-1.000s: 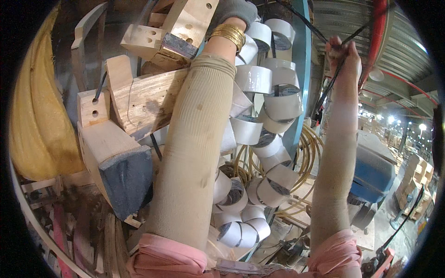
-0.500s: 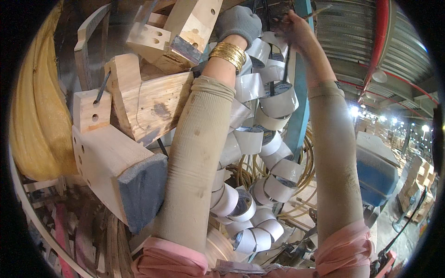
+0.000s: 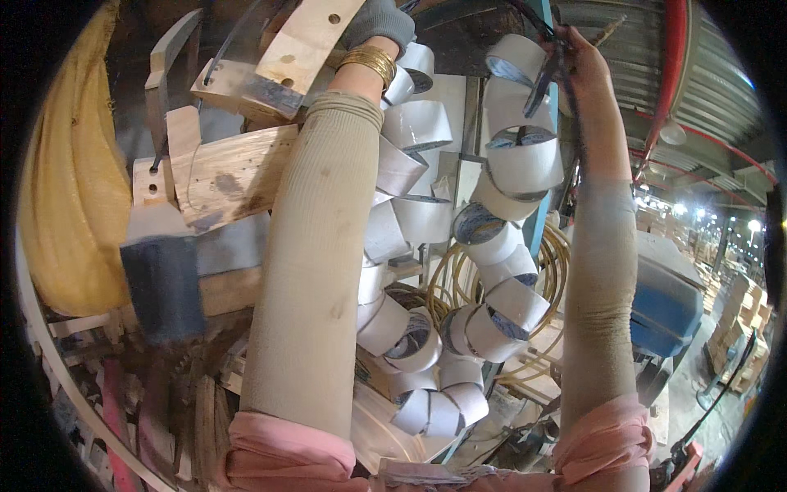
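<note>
Drawn apart since the preceding frame, the left hand (image 3: 375,26) has shifted leftward and the right hand (image 3: 587,64) rightward, and we now see the chain of tape rolls (image 3: 525,164) widened into a U hanging between the forearms. We observe short, glossy, whitish cylinders with darker, printed inner cores, tilted at varied angles and touching along most of the chain. At upper right, a thin, pliant black strap (image 3: 538,93) meets the bare right hand, whose fingers are bent closely around it. We cannot tell how far the left fingers are closed, nor what they grip (a ribbed grey glove covers them, and the frame's upper edge crops them). Gold bangles (image 3: 367,64) ring the left wrist. To the left we find a pale, knotted wooden block (image 3: 234,176), straight-edged, and a wrinkled yellow sheet (image 3: 74,189). Behind the rolls lie the smooth loops of a yellow hose (image 3: 557,275); farther right stands a rounded blue casing (image 3: 666,316).
</note>
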`<action>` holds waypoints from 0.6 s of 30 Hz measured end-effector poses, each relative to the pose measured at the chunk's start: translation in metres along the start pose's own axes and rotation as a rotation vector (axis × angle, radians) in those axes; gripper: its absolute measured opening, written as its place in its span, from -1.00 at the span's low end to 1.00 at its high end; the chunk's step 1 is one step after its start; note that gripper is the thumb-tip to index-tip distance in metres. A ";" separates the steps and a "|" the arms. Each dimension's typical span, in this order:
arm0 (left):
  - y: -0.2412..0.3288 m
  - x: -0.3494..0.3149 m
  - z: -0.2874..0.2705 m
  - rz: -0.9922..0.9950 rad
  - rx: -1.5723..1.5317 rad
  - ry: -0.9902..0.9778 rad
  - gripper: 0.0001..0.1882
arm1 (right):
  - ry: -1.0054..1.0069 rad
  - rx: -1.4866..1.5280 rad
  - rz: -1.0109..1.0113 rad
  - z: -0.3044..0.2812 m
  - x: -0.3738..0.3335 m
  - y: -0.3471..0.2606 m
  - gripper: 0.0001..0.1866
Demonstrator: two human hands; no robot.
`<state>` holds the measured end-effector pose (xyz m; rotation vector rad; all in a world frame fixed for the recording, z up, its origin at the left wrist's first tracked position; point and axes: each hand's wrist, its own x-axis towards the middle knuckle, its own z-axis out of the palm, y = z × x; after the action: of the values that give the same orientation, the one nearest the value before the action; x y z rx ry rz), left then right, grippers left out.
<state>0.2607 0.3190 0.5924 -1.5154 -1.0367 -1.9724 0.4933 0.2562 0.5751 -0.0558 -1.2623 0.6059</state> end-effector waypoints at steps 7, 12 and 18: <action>-0.007 -0.040 -0.013 0.100 0.024 -0.179 -0.73 | 0.005 -0.118 -0.332 -0.028 0.023 -0.087 -0.72; -0.020 -0.038 -0.020 0.118 0.061 -0.129 -0.74 | -0.107 -0.086 -0.222 0.021 -0.030 -0.061 -0.65; 0.004 -0.022 -0.018 0.158 0.017 -0.086 -0.76 | -0.030 0.183 -0.120 0.040 -0.109 0.016 -0.67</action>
<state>0.2587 0.3002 0.5703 -1.6326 -0.9336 -1.8010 0.4323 0.2088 0.4876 0.1801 -1.2255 0.6174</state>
